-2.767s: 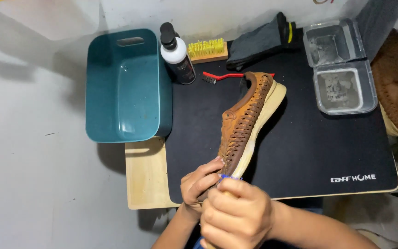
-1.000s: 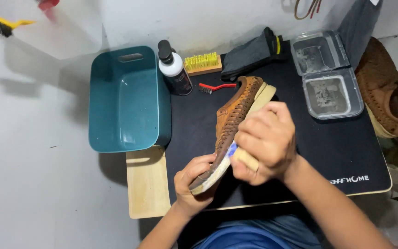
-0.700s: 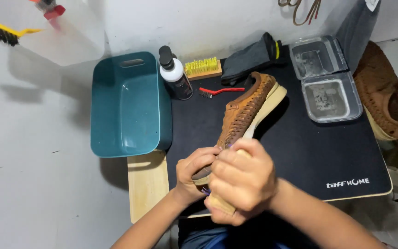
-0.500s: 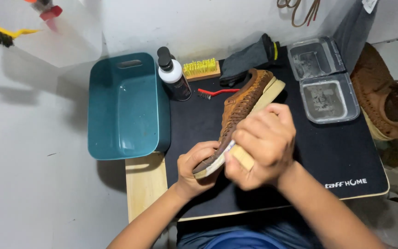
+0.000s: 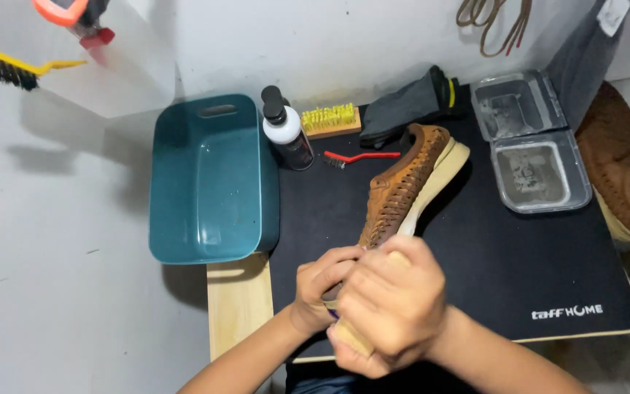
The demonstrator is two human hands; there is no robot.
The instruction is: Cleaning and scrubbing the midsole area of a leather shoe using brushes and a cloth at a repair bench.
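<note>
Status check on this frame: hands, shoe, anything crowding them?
Left hand grips brown woven shoe at the near end. Right hand presses wooden brush against its pale sole. Teal tub sits alongside, clear.

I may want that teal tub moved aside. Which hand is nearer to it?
Left. The left hand grips the near end of the brown shoe, just right of the teal tub. The right hand lies farther right, over the shoe.

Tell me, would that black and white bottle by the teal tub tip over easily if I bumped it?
Probably yes: the bottle stands upright, tall and narrow, so a knock near its cap would likely topple it. Being round, it might then roll across the black mat.
</note>
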